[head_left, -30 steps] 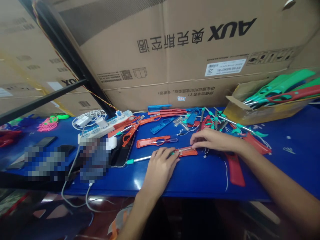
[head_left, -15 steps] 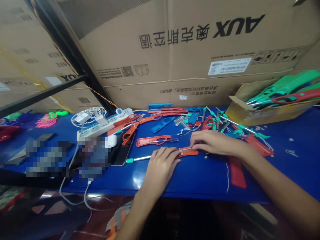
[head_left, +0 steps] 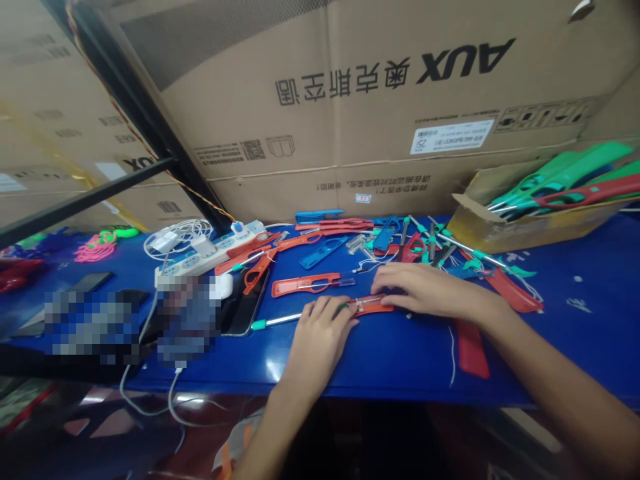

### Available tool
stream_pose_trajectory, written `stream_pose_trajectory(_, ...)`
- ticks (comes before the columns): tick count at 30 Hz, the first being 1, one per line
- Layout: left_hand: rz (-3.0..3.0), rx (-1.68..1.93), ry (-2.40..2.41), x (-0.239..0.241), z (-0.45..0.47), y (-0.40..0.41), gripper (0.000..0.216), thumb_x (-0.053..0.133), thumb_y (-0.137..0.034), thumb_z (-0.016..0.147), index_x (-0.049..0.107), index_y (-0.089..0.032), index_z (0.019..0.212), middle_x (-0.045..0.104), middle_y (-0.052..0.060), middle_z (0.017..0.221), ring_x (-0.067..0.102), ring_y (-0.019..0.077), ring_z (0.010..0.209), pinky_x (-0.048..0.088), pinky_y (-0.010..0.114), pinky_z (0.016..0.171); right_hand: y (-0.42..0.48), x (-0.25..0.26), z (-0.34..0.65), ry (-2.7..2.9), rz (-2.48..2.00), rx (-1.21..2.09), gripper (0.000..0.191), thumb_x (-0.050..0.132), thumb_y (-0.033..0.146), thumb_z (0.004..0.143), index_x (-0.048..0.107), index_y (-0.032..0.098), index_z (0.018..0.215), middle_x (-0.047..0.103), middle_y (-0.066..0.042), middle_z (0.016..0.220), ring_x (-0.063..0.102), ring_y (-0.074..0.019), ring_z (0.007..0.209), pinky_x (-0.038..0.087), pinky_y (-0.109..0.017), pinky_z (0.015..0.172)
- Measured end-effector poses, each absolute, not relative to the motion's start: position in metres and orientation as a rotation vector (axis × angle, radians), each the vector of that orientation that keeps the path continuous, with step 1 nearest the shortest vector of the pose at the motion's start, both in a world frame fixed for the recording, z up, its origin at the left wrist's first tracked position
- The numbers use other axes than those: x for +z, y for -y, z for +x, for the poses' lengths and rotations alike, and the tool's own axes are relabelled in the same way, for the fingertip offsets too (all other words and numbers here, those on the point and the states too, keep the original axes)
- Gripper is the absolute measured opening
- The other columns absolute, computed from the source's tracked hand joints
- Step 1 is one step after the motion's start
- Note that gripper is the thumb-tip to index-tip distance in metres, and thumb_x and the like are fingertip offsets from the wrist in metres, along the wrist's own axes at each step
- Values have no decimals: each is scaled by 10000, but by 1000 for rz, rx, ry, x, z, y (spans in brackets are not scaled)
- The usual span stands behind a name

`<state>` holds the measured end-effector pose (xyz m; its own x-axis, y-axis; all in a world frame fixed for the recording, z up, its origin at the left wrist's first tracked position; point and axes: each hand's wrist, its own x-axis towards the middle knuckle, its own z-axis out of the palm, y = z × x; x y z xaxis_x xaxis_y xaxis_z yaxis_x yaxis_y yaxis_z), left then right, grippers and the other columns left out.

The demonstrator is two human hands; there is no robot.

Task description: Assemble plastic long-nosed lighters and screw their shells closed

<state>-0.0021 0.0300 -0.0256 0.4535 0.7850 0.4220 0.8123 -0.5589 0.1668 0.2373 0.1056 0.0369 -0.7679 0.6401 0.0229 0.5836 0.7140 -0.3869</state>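
Observation:
My left hand [head_left: 320, 333] presses down on an orange half shell of a long-nosed lighter [head_left: 374, 307], its fingers curled over the shell's left part. A metal tube [head_left: 283, 320] with a green tip sticks out leftward from under that hand. My right hand [head_left: 425, 288] is bent over the shell's right end, thumb and fingertips together at a thin pale part lying inside; what they pinch is too small to tell. Just behind lies another orange half shell [head_left: 295, 285] with a clear purplish piece at its right end.
Loose shells, tubes and white wires form a pile [head_left: 400, 243] at the back. An open cardboard box [head_left: 545, 223] of green and red lighters stands at right. A red shell piece [head_left: 473, 350] lies near the front edge. Left are a power strip [head_left: 210, 253] and a phone [head_left: 245, 307].
My right hand has shifted slightly left along the orange shell, and its fingers are more bent. My left hand stays on the shell. The camera view has moved a little.

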Motion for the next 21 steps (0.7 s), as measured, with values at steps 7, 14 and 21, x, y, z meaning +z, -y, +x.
stream_pose_trajectory(7,-2655,-778,1535,-24,-3,-27,333,588,-311,1002,553,-198,1313,694,87,1249,632,257,1113,492,418,919,-99,36,223,2775,-862,567,254,535,349,1026,727,242,1153,651,-67,1156,624,-216,1069,494,-354,891)
stream_pose_trajectory(14,-2613,-1018,1646,-21,-8,-27,488,655,-391,958,492,-230,1389,656,85,1321,574,267,1233,459,439,1021,-98,29,220,2803,-813,517,301,500,356,1044,730,271,1218,643,-65,1146,624,-202,1028,492,-353,886)
stream_pose_trajectory(21,-2210,-1494,1837,-17,-21,-22,195,473,-228,1042,659,-237,1100,713,56,1149,633,230,1120,478,430,1005,-98,28,219,2796,-814,489,285,531,365,1030,740,296,1212,650,-61,1112,625,-197,983,495,-337,828)
